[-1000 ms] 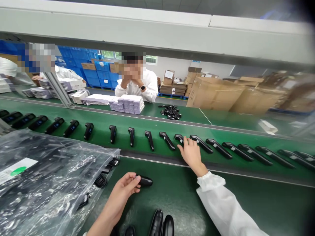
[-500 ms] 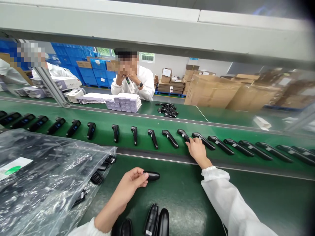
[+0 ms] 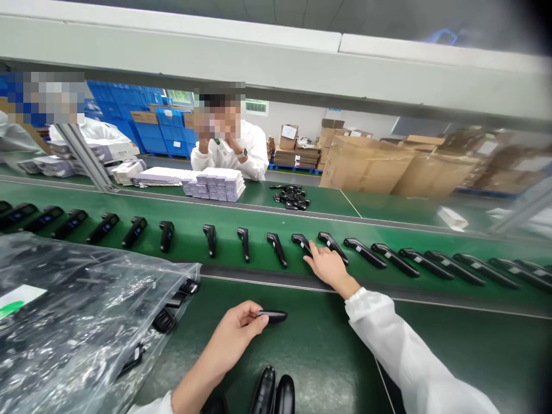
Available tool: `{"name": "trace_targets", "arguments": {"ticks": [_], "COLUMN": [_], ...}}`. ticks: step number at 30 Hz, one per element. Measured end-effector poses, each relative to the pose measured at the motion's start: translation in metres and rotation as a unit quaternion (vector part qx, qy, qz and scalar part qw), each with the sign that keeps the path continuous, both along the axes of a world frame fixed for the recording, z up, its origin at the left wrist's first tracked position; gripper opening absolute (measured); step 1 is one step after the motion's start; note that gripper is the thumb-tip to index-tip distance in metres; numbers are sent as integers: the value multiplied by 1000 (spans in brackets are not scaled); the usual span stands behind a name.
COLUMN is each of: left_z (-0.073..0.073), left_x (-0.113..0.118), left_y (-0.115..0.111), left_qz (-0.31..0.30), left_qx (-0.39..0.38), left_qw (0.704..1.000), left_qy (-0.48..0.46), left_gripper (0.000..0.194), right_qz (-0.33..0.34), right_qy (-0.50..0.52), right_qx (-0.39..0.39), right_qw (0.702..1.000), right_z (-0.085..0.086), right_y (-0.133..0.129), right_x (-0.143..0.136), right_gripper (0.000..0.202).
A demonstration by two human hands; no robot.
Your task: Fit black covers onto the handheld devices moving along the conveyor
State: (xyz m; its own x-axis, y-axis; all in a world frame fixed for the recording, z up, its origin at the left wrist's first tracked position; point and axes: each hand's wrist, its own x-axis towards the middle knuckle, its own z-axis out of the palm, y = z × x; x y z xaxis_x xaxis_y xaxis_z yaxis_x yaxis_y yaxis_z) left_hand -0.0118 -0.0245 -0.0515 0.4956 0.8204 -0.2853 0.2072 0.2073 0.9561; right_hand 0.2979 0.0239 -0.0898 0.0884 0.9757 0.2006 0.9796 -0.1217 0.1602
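Observation:
My left hand [image 3: 241,332] is closed above the near green work surface, thumb and fingers pinching one end of a slim, glossy black elongated piece [image 3: 276,316]. My right hand [image 3: 330,265] reaches over the green conveyor strip with fingers apart. Its fingertips are at the lower end of a black angled handheld device [image 3: 299,241] with a small white label; whether they press on it I cannot tell. Just right of those fingers lies another such device [image 3: 334,246]. Below my left hand two glossy black elongated pieces [image 3: 264,391] lie side by side, cut off by the bottom edge.
More black devices [image 3: 101,227] line the strip on both sides. A clear plastic bag [image 3: 86,322] of black parts covers the near left. Across the strip, a person in white [image 3: 254,149] sits behind stacked small boxes [image 3: 219,184] and a black heap [image 3: 291,196]. A white beam [image 3: 259,63] crosses overhead.
My right hand has moved left from one angled device to the neighbouring one. The row appears shifted slightly right. My left hand still grips the black piece, now turned a little.

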Motion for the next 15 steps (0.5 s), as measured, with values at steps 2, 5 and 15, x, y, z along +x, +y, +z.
{"name": "trace_targets", "arguments": {"ticks": [2,5,15], "left_z": [-1,-3,1], "left_x": [-1,4,28], "left_y": [1,4,9], "left_qz": [4,18,-2], "left_qx": [-6,-21,-9], "left_qw": [1000,999,999], "left_qy": [-5,-16,-41], "left_gripper": [35,36,33], "right_qz": [9,-5,100], "right_qy": [-31,-38,252], "right_qx": [-36,-55,29], "right_qw": [999,998,962], "right_z": [-10,-16,43], "right_y": [13,22,-39], "right_x": [10,18,-8], "right_gripper": [56,51,53]}}
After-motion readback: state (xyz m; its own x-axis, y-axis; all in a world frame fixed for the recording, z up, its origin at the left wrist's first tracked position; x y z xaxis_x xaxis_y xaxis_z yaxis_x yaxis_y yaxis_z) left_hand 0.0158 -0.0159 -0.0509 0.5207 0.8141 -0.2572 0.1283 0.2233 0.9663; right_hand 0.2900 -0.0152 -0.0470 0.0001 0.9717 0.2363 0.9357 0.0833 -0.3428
